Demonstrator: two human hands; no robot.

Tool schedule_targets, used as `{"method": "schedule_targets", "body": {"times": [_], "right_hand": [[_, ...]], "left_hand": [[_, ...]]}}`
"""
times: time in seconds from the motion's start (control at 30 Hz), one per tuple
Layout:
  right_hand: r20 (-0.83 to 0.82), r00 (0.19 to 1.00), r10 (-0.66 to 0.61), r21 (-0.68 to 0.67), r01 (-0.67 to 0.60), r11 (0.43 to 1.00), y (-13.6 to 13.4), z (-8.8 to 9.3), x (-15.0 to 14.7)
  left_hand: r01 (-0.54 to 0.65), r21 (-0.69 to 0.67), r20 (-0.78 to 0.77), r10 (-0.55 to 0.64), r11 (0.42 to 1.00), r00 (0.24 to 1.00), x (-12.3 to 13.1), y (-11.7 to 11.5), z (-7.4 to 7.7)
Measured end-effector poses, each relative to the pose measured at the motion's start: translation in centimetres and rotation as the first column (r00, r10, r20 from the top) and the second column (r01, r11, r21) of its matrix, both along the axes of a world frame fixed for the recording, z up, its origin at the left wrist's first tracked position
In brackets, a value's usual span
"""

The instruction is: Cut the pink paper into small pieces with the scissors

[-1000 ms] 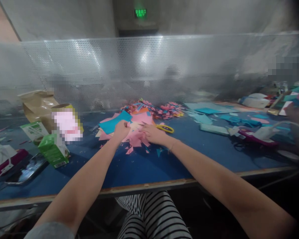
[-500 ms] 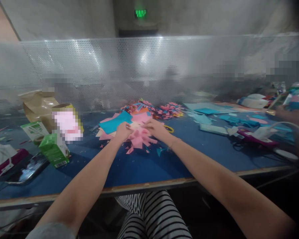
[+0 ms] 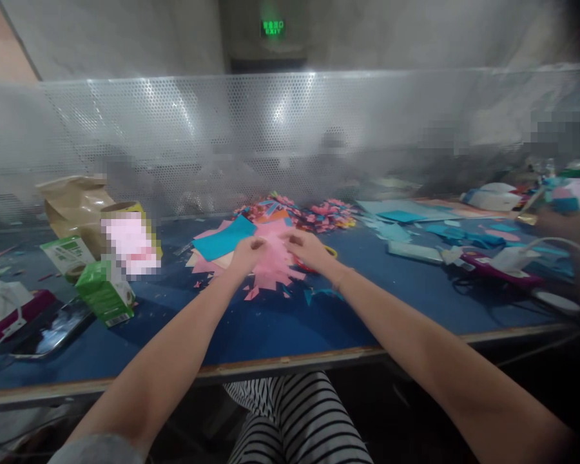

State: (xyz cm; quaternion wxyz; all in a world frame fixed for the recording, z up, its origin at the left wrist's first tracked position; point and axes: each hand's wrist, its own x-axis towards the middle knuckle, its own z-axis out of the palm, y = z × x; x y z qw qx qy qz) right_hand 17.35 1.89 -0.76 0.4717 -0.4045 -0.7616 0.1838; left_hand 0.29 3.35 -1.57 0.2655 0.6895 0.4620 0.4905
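A pile of pink paper [image 3: 273, 264] with jagged cut edges lies in front of me on the blue tabletop. My left hand [image 3: 249, 252] is closed in a pinch at the left side of the pink paper. Opposite it, my right hand [image 3: 308, 250] curls its thumb and fingers closed on the paper's right side. A blue paper sheet [image 3: 223, 238] rests on the pile, just left of my left hand. Behind my right wrist shows a yellow loop [image 3: 329, 251], partly hidden. The exact paper edges between my fingertips are blurred.
Cut paper scraps [image 3: 270, 209] are heaped behind the pile. At left stand a green box [image 3: 105, 293], a brown paper bag [image 3: 72, 206] and a phone [image 3: 53, 332]. A purple-and-white power strip [image 3: 493, 267] and blue sheets [image 3: 401, 216] lie right. A co-worker's hand [image 3: 568, 225] is far right.
My left hand has shifted slightly right, and my right hand has also moved a little right. The pink paper between them now looks smoother and covers more of the middle.
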Motion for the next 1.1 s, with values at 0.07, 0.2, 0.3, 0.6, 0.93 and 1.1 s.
{"method": "schedule_targets", "body": {"times": [0.07,0.2,0.3,0.6,0.93,1.1], "right_hand": [[-0.058,0.998,0.027,0.011,-0.026,1.0,0.2,-0.2,0.0],[-0.256,0.963,0.087,-0.03,-0.098,0.995,0.8,-0.6,0.0],[-0.354,0.931,0.092,-0.082,-0.129,0.988,0.9,-0.7,0.0],[-0.402,0.909,0.107,-0.146,-0.179,0.973,0.6,-0.2,-0.4],[-0.263,0.965,-0.015,-0.079,-0.005,0.997,-0.1,0.0,-1.0],[-0.331,0.944,0.002,-0.114,-0.042,0.993,0.0,-0.2,-1.0]], "left_hand": [[0.014,-0.052,0.06,-0.011,0.999,0.998,0.2,-0.1,0.0],[0.036,-0.12,0.188,-0.013,0.992,0.982,0.3,-0.3,-0.1],[0.044,-0.12,0.246,-0.014,0.992,0.969,0.3,-0.5,0.0],[0.064,-0.09,0.27,-0.037,0.994,0.962,0.6,-1.3,0.4],[0.291,-0.235,0.568,-0.112,0.927,0.815,2.4,-2.6,1.1],[0.288,-0.18,0.524,-0.156,0.94,0.838,2.0,-2.9,1.3]]}}
